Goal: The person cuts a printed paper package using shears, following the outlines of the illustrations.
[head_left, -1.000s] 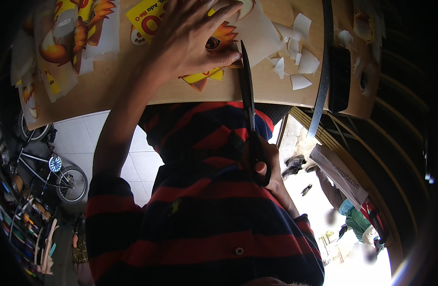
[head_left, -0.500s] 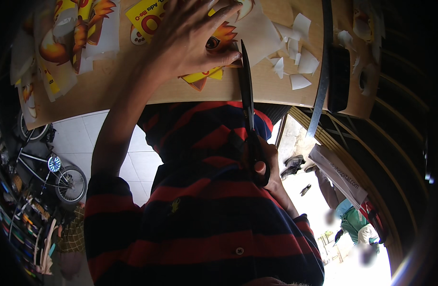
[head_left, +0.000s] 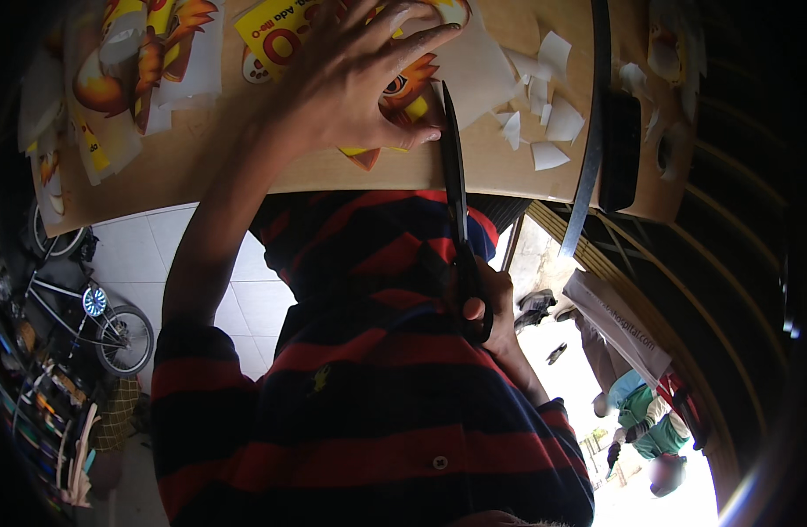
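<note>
My left hand (head_left: pixel 355 83) pressed the printed cutout (head_left: pixel 395 97) flat | right hand (head_left: pixel 487 307) gripped scissors (head_left: pixel 456 202), blades running toward 12 o'clock, just right of that paper

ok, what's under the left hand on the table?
The left hand presses flat on a printed yellow-and-orange paper cutout lying on the wooden table. The palm hides most of the print.

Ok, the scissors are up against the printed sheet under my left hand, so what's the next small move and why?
Probably close the scissors a little. Their long blades already reach the edge of the printed sheet, beside the fingertips of the left hand, which presses it flat on the wooden table. The right hand grips the handles. Keep the thumb clear.
</note>
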Tool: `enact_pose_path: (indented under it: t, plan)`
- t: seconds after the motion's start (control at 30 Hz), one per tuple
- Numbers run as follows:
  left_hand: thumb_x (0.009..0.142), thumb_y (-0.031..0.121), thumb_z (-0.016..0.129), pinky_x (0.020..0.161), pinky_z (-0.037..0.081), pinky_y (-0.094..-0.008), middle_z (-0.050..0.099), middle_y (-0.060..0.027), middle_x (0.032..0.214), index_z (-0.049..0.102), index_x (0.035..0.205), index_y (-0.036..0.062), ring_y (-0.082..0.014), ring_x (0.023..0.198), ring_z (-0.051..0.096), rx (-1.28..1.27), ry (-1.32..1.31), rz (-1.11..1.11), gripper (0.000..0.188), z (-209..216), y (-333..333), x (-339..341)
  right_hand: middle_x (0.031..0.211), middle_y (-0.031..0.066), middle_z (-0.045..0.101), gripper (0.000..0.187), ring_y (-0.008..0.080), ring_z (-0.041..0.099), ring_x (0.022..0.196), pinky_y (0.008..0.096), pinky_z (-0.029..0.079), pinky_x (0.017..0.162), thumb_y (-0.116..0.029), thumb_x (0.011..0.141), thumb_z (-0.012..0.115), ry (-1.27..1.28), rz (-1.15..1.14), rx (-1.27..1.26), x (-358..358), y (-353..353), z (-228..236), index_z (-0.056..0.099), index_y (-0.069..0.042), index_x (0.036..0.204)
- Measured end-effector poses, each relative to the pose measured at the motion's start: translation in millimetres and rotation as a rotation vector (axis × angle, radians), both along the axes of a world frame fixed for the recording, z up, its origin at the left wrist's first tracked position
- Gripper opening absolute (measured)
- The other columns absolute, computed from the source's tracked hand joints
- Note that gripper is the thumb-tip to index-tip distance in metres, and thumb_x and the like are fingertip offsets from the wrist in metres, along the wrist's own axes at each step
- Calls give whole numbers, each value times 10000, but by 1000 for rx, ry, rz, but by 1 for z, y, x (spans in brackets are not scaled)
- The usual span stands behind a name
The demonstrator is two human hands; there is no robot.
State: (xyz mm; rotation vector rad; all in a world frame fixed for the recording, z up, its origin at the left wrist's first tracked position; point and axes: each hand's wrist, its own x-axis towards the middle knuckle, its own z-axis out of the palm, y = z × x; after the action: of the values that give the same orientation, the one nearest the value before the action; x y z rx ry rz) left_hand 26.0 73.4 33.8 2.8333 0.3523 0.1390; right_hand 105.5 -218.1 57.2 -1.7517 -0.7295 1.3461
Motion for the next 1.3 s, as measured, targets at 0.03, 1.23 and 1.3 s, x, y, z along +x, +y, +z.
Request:
enact_pose_path:
  t: [0.03, 1.23, 1.3]
  plan:
    - [694, 634, 643, 1101, 215, -612, 331, -220, 1430, 365, 1405, 54, -388, 1314, 325, -25, 25, 5, 959, 5, -2, -2, 531, 11, 501, 870, 92, 512, 471, 234, 390, 440, -852, 699, 418, -1, 2, -1, 0, -3, -2, 501, 11, 771]
    - [685, 121, 749, 984, 317, -621, 554, -23, 1201, 673, 862, 141, -297, 1219, 456, -154, -527, 226, 193, -22, -63, -12, 492, -2, 506, 850, 69, 481, 414, 206, 351, 422, -799, 723, 481, -85, 117, -9, 38, -7, 3, 542, 47, 780]
    - [689, 114, 741, 976, 337, -591, 553, -21, 1201, 670, 862, 137, -294, 1211, 458, -131, -492, 250, 188, -18, -65, -12, 502, 3, 511, 847, 72, 481, 413, 210, 352, 419, -799, 723, 479, -114, 132, 2, 41, -7, 3, 542, 43, 777]
